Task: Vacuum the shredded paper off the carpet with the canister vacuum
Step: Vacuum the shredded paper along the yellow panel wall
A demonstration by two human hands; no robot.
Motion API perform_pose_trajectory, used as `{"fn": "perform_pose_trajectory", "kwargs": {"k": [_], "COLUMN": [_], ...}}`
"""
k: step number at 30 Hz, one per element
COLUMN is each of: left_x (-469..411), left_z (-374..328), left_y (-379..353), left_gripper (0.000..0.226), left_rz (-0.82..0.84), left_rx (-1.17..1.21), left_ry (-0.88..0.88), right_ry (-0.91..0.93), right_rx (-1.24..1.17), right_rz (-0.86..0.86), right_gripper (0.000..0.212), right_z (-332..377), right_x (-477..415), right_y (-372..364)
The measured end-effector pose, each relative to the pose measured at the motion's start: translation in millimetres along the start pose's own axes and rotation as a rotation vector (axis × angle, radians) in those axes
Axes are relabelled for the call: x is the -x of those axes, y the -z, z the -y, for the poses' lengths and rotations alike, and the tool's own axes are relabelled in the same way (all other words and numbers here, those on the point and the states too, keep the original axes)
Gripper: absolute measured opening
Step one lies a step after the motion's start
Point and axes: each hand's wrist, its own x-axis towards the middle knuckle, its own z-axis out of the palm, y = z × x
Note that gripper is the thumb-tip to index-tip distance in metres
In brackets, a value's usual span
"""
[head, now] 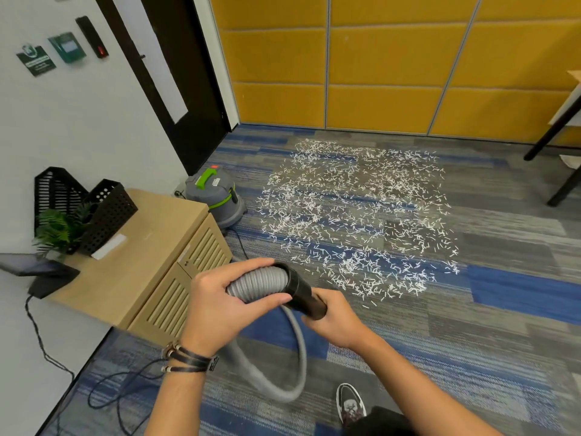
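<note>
Left grip [220, 306] curls round ribbed grey hose [257, 284]; right grip [334, 320] clasps its smooth black cuff [303, 292] (white paper slivers [355, 215] mid-frame).

Bright, even indoor light with soft, faint shadows on the carpet [471, 341]. Wide-angle bending curves the edges; slight softness throughout, no glare.
</note>
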Motion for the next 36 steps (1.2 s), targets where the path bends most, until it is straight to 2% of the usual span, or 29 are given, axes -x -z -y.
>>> {"fn": "perform_pose_trajectory", "kwargs": {"k": [4,7,14,17,20,21,25,34,36], "left_x": [1,0,-1,1,5,5,6,10,13], "left_z": [-6,-5,-5,-7,-7,-7,-10,-4,-3], "left_y": [-11,-17,-13,-15,-12,-11,-12,-18,-19], "left_gripper": [0.052,0.052,0.055,0.054,0.054,0.054,0.055,0.058,0.057], "left_rz": [0.047,0.086,0.178,0.176,0.130,0.116,0.116,0.201,0.210], "left_rx": [-0.027,-0.034,0.024,0.045,0.035,0.020,-0.011,0.093,0.094], "left_ry": [-0.030,-0.022,-0.020,-0.017,-0.030,-0.043,-0.079,-0.007,0.015], "right_ry": [-0.033,-0.083,-0.093,-0.085,-0.078,-0.071,-0.060,-0.103,-0.132], "right_rx": [-0.022,-0.002,0.024,0.007,-0.019,-0.016,-0.014,0.018,0.042], "right_rz": [0.031,0.067,0.044,0.008,-0.043,-0.054,-0.059,-0.025,-0.026], "right_gripper": [0.028,0.024,0.037,0.032,0.009,0.007,0.023,0.007,0.018], "right_z": [-4,-8,-3,2,7,8,13,3,-1], "right_x": [-1,0,26,36,39,39,37,55,62], "right_y": [2,2,8,11,11,10,9,11,13]}}
